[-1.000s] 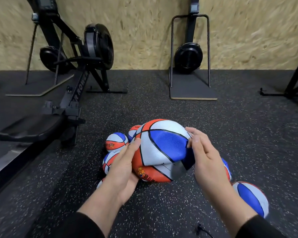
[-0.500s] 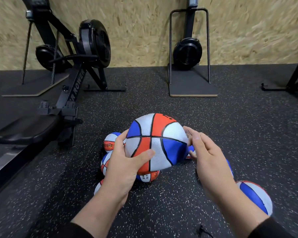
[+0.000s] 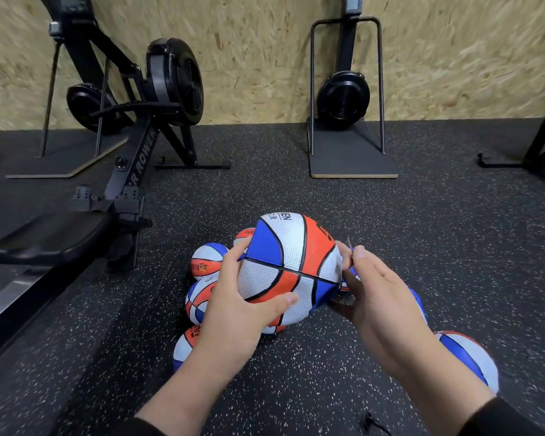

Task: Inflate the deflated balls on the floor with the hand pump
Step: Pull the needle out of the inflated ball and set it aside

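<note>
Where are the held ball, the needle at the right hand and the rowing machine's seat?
held ball [image 3: 288, 265]: head view, centre of its panels.
needle [image 3: 349, 243]: head view, thin metal shaft above the fingers.
seat [image 3: 49, 236]: head view, middle of the black pad.

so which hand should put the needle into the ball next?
Right. The right hand already pinches the thin needle beside the ball, tip up near its right side. The left hand grips the ball and looks better kept steadying it. No valve shows here.

Gym: rowing machine [image 3: 139, 146], speckled rubber floor [image 3: 390, 231], chipboard wall [image 3: 265, 51].
</note>
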`<move>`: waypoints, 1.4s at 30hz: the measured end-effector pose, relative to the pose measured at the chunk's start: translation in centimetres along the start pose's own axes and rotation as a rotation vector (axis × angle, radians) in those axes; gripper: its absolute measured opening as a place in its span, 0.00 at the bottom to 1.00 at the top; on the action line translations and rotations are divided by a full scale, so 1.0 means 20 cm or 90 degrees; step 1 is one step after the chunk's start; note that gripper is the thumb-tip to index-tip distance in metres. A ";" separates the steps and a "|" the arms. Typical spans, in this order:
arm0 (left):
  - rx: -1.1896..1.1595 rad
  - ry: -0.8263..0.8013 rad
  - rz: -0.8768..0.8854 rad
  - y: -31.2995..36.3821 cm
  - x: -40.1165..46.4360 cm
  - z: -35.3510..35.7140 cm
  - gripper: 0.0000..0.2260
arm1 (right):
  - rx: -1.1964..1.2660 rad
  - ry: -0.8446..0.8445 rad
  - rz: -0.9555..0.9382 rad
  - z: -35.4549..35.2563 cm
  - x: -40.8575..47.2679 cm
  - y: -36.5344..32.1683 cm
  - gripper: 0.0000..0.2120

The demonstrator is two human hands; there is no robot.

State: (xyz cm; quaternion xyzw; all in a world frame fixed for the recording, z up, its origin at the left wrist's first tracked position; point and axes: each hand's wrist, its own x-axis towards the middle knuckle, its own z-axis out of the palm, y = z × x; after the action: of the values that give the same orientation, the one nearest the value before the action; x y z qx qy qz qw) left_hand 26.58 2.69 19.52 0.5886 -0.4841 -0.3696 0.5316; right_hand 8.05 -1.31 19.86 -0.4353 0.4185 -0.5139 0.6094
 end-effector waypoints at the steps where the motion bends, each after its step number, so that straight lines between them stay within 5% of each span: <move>1: 0.004 -0.002 -0.001 0.00 0.00 0.00 0.40 | -0.012 -0.002 0.005 0.00 0.00 0.00 0.19; 12: 0.047 0.000 0.016 0.00 -0.02 0.00 0.39 | -0.061 -0.051 -0.003 0.01 -0.01 0.00 0.22; 19: 0.150 0.038 0.039 0.00 -0.04 0.01 0.44 | -0.405 0.118 -0.180 0.00 -0.02 -0.05 0.13; 24: 0.285 0.030 0.111 0.01 -0.06 0.03 0.43 | -0.348 0.106 -0.125 0.02 -0.03 -0.02 0.14; 28: 0.419 0.070 0.383 -0.02 -0.06 0.07 0.36 | 0.063 0.061 0.047 0.07 -0.04 -0.01 0.18; 30: 0.461 0.055 0.423 -0.06 -0.06 0.09 0.37 | 0.133 0.093 0.087 0.08 -0.02 0.02 0.19; 32: 0.426 -0.006 0.371 -0.06 -0.07 0.09 0.35 | 0.153 0.144 0.100 0.08 -0.01 0.05 0.20; 35: 0.279 -0.070 0.288 -0.04 -0.09 0.08 0.20 | 0.168 0.204 0.118 0.08 0.02 0.09 0.19; 39: 0.068 -0.021 0.182 0.02 -0.11 0.06 0.18 | 0.184 0.252 0.128 0.07 0.02 0.11 0.09; 42: -0.035 0.035 0.177 0.05 -0.11 0.07 0.16 | 0.226 0.289 0.148 0.07 0.01 0.13 0.14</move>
State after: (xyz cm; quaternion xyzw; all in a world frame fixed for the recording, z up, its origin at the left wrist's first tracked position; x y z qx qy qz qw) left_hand 24.57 4.49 20.13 0.5111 -0.5359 -0.2896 0.6064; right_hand 10.09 -1.11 17.79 -0.1459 0.4945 -0.5898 0.6215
